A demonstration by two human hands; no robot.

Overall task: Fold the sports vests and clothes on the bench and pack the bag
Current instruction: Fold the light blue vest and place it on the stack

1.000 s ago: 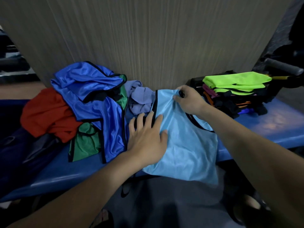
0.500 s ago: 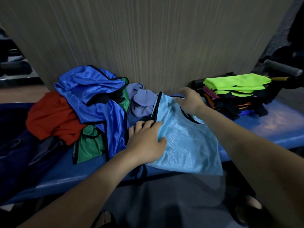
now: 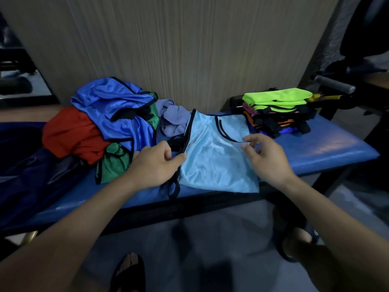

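Note:
A light blue vest [image 3: 212, 157] with black trim lies spread flat on the blue bench [image 3: 328, 152], its lower edge reaching the bench's front. My left hand [image 3: 155, 163] pinches the vest's left trimmed edge between thumb and fingers. Over the vest's right side my right hand [image 3: 265, 157] hovers with loosely spread fingers and holds nothing. To the left sits a heap of unfolded clothes: a royal blue vest [image 3: 117, 110], a red garment [image 3: 71, 133], a green vest [image 3: 113, 163] and a lilac cloth [image 3: 174, 121]. On the right stands a stack of folded vests [image 3: 277, 110], neon green on top.
A dark navy bag [image 3: 23, 165] lies open at the bench's left end. A striped wall panel [image 3: 189, 49] stands right behind the bench. A padded bar [image 3: 334, 84] and dark gear sit at the far right. My sandalled feet show on the grey floor below.
The light blue vest has been pulled flat. My right hand let go of its top corner and came back toward me. My left hand shifted from pressing the cloth to pinching its left edge.

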